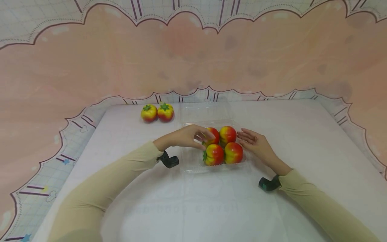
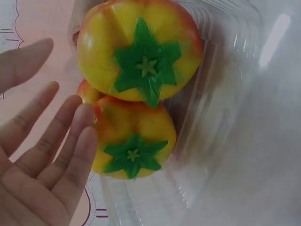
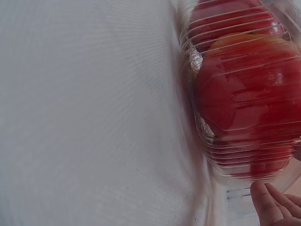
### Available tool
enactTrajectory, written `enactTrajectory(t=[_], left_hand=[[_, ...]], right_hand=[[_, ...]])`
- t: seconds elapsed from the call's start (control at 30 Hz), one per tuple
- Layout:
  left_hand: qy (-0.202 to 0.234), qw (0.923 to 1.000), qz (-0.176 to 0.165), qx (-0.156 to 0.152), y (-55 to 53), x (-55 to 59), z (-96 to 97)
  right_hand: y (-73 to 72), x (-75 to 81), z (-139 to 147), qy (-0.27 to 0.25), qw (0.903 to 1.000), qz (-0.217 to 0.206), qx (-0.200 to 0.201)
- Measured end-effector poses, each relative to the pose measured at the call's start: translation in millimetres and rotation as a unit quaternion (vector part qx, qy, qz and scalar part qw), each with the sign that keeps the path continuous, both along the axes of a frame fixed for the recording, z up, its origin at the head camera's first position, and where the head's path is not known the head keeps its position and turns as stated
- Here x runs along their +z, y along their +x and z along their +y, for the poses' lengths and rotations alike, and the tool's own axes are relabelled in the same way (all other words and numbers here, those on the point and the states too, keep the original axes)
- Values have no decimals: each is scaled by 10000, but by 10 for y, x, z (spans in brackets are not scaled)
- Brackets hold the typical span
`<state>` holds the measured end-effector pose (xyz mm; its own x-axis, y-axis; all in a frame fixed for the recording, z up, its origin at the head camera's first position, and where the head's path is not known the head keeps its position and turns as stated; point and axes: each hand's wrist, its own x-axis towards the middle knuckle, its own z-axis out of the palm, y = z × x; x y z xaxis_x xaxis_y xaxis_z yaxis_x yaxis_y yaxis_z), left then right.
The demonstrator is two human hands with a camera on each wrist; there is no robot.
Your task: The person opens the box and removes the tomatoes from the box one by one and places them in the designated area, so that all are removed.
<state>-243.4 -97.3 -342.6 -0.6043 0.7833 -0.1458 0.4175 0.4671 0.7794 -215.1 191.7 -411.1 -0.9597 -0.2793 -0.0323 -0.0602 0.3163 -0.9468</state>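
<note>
Several red-and-yellow toy fruits (image 1: 214, 155) with green leafy tops lie in the right part of a clear plastic clamshell container (image 1: 191, 163). Its lid (image 1: 205, 114) is folded back, away from me. Over the container's left part, my left hand (image 1: 193, 135) reaches toward the fruits with extended fingers and holds nothing. The left wrist view shows its fingertips close beside a fruit (image 2: 134, 127); contact cannot be told. Fingers extended, my right hand (image 1: 257, 145) is at the container's right side. In the right wrist view, its fingers (image 3: 265, 205) are by the ridged wall (image 3: 202, 127).
Two more toy fruits, one on the left (image 1: 149, 113) and one on the right (image 1: 165, 112), sit side by side on the white tablecloth (image 1: 290, 124), left of the lid. A patterned backdrop (image 1: 193, 60) rises behind the table.
</note>
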Motion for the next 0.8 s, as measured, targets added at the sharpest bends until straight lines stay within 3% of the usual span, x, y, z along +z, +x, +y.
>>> enactTrajectory(t=[0.3,0.47,0.8], left_hand=[[153,9991,-306,254,22,-122,79],[42,9992,-199,356,65,-129,114],[-244,9992,176,280,118,-92,152]], right_hand=[[4,-6,7,-43,10000,16,16],[6,6,3,12,10000,12,-5],[1,1,-3,75,10000,-1,-33]])
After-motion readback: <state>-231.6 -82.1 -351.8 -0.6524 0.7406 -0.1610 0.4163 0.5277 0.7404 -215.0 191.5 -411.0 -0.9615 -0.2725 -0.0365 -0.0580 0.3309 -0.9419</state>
